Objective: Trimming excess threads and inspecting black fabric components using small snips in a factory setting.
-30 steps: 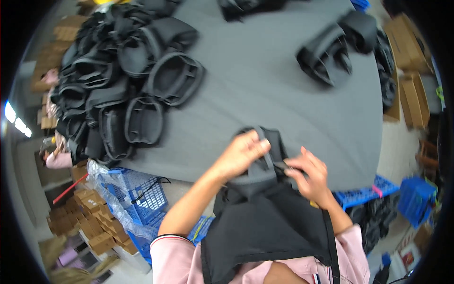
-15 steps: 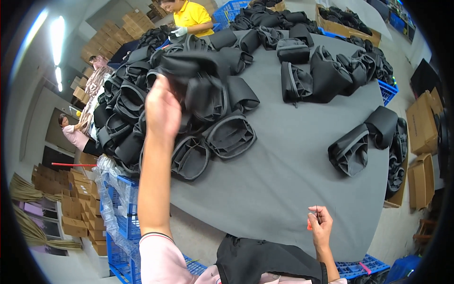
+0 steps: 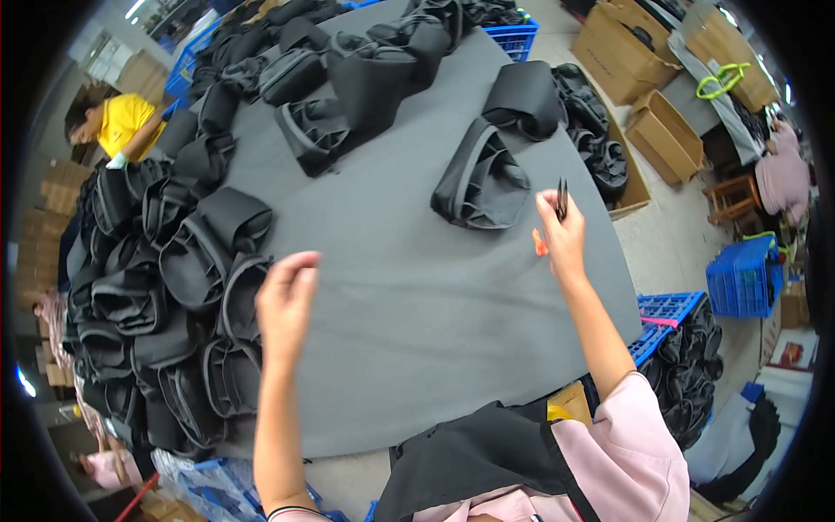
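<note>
My left hand (image 3: 285,304) is raised over the grey table (image 3: 391,348), beside a heap of black fabric pouches (image 3: 196,265). Its fingers are loosely bent, with nothing visible in them. In my right hand (image 3: 564,235) is a pair of thread snips (image 3: 562,198), black pointed tips upward and an orange part at the palm. Just left of that hand lies an open black pouch (image 3: 483,187) with inner dividers and a grey-edged rim. A closed-looking black pouch (image 3: 524,100) rests behind it.
More black pouches (image 3: 365,83) are grouped at the far side. Cardboard boxes (image 3: 622,52) and a blue crate (image 3: 739,278) stand on the right. A blue basket (image 3: 661,317) of black pouches sits by the near right edge. A person in yellow (image 3: 126,126) works at the far left.
My view has turned to the right. My left hand has come away from the pouch it was handling at the heap. My right hand has moved up beside the open pouch with the thread snips.
</note>
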{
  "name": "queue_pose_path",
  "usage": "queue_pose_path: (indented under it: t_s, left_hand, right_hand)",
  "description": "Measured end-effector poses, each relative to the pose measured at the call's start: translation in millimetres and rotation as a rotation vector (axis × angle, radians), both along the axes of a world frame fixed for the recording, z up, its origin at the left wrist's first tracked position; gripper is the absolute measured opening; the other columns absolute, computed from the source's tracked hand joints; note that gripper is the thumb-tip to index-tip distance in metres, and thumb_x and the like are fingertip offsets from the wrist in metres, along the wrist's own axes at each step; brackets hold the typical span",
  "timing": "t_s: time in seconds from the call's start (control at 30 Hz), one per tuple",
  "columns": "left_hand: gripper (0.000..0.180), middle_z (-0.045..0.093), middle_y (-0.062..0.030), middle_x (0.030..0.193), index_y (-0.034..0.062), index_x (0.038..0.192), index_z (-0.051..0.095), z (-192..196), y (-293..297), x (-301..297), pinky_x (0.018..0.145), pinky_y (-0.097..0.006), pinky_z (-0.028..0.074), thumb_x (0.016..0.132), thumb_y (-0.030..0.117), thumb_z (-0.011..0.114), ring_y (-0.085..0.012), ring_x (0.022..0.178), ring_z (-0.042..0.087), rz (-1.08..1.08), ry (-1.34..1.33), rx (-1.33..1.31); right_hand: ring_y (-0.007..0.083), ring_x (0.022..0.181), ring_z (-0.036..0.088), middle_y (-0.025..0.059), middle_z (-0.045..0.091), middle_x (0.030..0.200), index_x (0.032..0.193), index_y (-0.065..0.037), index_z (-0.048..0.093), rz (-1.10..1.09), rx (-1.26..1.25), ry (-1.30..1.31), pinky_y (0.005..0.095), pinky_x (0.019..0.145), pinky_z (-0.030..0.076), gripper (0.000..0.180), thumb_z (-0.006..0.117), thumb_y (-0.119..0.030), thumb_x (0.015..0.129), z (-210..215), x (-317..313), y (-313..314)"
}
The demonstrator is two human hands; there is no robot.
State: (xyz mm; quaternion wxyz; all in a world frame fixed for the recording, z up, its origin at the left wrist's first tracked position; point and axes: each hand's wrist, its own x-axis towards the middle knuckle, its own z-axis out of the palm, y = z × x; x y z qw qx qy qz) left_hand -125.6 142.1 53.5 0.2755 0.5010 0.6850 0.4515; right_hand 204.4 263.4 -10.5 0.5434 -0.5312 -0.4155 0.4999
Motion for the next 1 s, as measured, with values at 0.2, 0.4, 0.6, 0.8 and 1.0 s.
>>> queue_pose_path:
  t_s: [0.2,0.4,0.6,0.8,1.0]
  left_hand:
    - [0.039,0.044,-0.0122,0.13,0.0044,0.11,0.056,-16.6,90.4,147.4,0.102,-0.041,0.031,0.074,0.014,0.066,-0.0282,0.125,0.038,-0.645,0.827,0.312]
    - [0.04,0.047,-0.011,0.125,0.0031,0.106,0.056,-53.0,118.6,175.7,0.106,-0.054,0.016,0.073,0.022,0.067,-0.0256,0.13,0.028,-0.822,1.329,0.168]
    - [0.035,0.056,-0.0041,0.105,0.0045,0.096,0.058,-53.0,82.6,127.2,0.107,-0.053,0.011,0.068,0.021,0.07,-0.0236,0.129,0.031,-0.761,1.279,0.03]
    - [0.025,0.058,-0.0084,0.107,0.0029,0.094,0.06,-58.3,16.9,76.2,0.096,-0.043,0.034,0.076,0.018,0.066,-0.0257,0.106,0.05,-0.535,0.963,-0.044]
    - [0.04,0.053,-0.0209,0.116,-0.0052,0.114,0.051,-91.3,13.2,68.0,0.091,-0.04,0.041,0.083,0.019,0.059,-0.0361,0.109,0.05,-0.06,0.416,-0.13]
  right_hand:
    - [0.0139,0.074,0.055,0.0059,0.057,0.08,0.097,0.0,0.054,-0.129,0.053,-0.419,0.0279,0.065,0.044,0.033,0.068,-0.023,0.078,-62.6,42.4,67.5]
    - [0.0056,0.043,0.035,0.0001,0.052,0.063,0.089,-0.005,0.054,0.075,-0.372,-0.154,0.0241,0.039,0.027,0.034,0.071,-0.03,0.074,-91.9,39.5,73.1]
    - [0.0037,0.039,0.026,-0.0075,0.036,0.051,0.085,-0.01,0.055,0.249,-0.62,0.114,0.0257,0.037,0.019,0.023,0.071,-0.024,0.074,-66.7,-4.0,59.1]
    - [0.003,0.041,0.035,-0.0022,0.054,0.063,0.078,-0.005,0.059,0.395,-0.34,0.067,0.0224,0.036,0.026,0.006,0.064,-0.006,0.075,-79.4,-84.5,-9.6]
    - [0.0031,0.038,0.034,0.0013,0.058,0.071,0.084,-0.005,0.056,0.271,-0.419,0.457,0.0211,0.032,0.024,0.014,0.065,-0.015,0.08,-86.0,-125.3,-43.7]
